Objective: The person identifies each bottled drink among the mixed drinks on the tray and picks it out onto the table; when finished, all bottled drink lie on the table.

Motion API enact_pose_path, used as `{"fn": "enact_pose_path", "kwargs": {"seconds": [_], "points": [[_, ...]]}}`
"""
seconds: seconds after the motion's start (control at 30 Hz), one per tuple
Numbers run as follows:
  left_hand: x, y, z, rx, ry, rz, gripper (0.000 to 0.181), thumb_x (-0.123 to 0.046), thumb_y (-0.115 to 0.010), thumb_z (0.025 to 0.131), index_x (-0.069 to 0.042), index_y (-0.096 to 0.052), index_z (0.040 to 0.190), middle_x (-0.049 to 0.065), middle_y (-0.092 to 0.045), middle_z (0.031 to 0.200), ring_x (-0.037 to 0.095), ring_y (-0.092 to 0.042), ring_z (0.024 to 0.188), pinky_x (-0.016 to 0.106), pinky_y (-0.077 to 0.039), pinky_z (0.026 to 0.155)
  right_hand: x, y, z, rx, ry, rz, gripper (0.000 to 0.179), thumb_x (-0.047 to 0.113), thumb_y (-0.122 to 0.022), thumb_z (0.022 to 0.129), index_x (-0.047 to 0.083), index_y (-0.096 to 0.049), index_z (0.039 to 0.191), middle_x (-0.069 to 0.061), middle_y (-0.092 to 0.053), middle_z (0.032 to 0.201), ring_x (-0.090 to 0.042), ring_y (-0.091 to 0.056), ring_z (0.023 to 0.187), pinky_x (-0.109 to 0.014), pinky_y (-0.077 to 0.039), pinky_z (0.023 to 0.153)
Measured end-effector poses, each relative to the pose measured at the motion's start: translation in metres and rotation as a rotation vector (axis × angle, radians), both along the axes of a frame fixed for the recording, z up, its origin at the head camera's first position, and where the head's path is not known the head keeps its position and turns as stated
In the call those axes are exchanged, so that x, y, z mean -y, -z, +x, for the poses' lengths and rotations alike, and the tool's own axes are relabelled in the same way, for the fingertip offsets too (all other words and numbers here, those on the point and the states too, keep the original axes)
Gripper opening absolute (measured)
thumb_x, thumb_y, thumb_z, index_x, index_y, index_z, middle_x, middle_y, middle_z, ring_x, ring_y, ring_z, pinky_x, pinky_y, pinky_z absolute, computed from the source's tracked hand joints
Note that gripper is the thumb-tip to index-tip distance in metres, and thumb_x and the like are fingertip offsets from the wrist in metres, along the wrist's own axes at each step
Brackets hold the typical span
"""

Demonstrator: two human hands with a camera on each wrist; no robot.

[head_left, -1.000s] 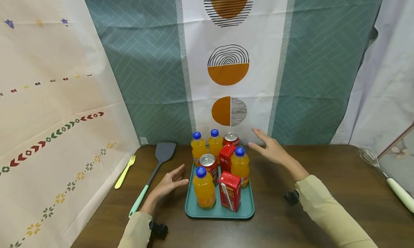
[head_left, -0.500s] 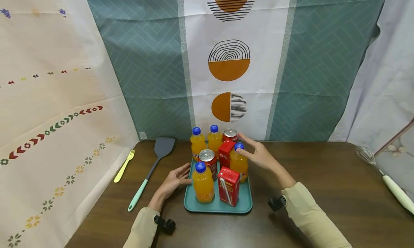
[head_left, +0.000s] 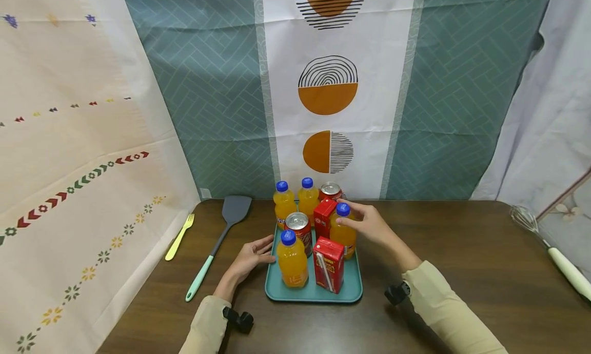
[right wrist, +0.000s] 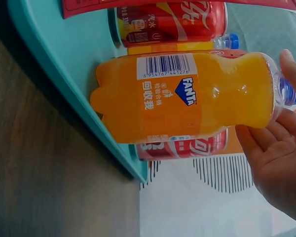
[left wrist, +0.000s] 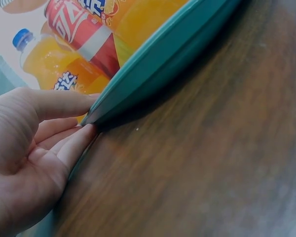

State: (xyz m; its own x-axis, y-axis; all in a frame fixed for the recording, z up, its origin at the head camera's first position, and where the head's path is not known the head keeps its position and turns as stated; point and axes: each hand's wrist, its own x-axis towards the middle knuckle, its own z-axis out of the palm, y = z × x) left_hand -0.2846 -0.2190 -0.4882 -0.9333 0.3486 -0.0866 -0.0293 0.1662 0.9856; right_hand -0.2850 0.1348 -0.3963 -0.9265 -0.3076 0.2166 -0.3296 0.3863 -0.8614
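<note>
A teal tray (head_left: 314, 295) carries bottles, cans and cartons. My left hand (head_left: 250, 257) pinches its left rim, thumb on top and fingertips under the edge in the left wrist view. My right hand (head_left: 375, 227) holds the Fanta bottle (right wrist: 212, 94) on the tray's right side round its neck, thumb in front, fingers behind. That bottle stands upright, with its blue cap showing in the head view. In front of it is a red drink carton (head_left: 329, 269) with a white straw. An orange soda bottle (head_left: 293, 266) stands front left, a cola can (head_left: 298, 225) just behind it.
Two more orange bottles (head_left: 284, 208), another can (head_left: 330, 190) and a second red carton (head_left: 323, 216) crowd the tray's back. A spatula (head_left: 219, 243) and yellow fork (head_left: 180, 237) lie left; a whisk (head_left: 551, 251) lies far right. Patterned cloth hangs behind the table.
My right hand has come left from the open space beside the tray and closed in round the Fanta bottle's neck. My left hand has moved right onto the tray's rim.
</note>
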Motion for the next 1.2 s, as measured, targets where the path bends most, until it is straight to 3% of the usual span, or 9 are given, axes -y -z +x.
{"fn": "enact_pose_path", "kwargs": {"seconds": [0.33,0.73,1.07,1.2], "points": [[0.0,-0.001,0.001,-0.016,0.013,-0.021,0.07,-0.006,-0.069,0.088,0.004,-0.034,0.149,0.025,-0.033,0.154,0.039,-0.038,0.14,0.035,-0.047,0.107,0.003,0.003,0.004,-0.035,0.086,-0.072,0.053,0.027,-0.073,0.087,0.003,-0.061,0.132,-0.02,-0.068,0.122,-0.033,-0.069,0.104,-0.037,-0.06,0.088],[-0.001,0.002,0.002,-0.006,0.003,-0.021,0.07,-0.006,-0.07,0.087,0.003,-0.036,0.148,0.024,-0.036,0.153,0.038,-0.04,0.14,0.037,-0.046,0.107,0.005,0.004,0.004,-0.011,0.089,-0.165,0.052,0.02,-0.075,0.086,0.002,-0.06,0.132,-0.022,-0.067,0.123,-0.034,-0.068,0.106,-0.024,-0.059,0.086],[0.002,0.003,0.004,-0.098,0.04,-0.005,0.074,-0.017,-0.076,0.084,0.007,-0.04,0.145,0.031,-0.04,0.149,0.033,-0.05,0.135,0.028,-0.052,0.1,0.002,-0.01,0.004,-0.069,0.118,-0.152,0.048,0.019,-0.075,0.086,0.0,-0.063,0.128,-0.023,-0.069,0.117,-0.034,-0.07,0.103,-0.019,-0.059,0.082],[0.002,0.0,0.003,-0.062,0.04,-0.015,0.074,-0.015,-0.074,0.086,0.006,-0.038,0.147,0.03,-0.037,0.151,0.039,-0.042,0.139,0.031,-0.049,0.104,-0.004,-0.023,0.003,-0.09,0.137,-0.136,0.045,0.02,-0.074,0.086,0.001,-0.064,0.126,-0.023,-0.07,0.115,-0.031,-0.07,0.1,-0.016,-0.057,0.08]]}}
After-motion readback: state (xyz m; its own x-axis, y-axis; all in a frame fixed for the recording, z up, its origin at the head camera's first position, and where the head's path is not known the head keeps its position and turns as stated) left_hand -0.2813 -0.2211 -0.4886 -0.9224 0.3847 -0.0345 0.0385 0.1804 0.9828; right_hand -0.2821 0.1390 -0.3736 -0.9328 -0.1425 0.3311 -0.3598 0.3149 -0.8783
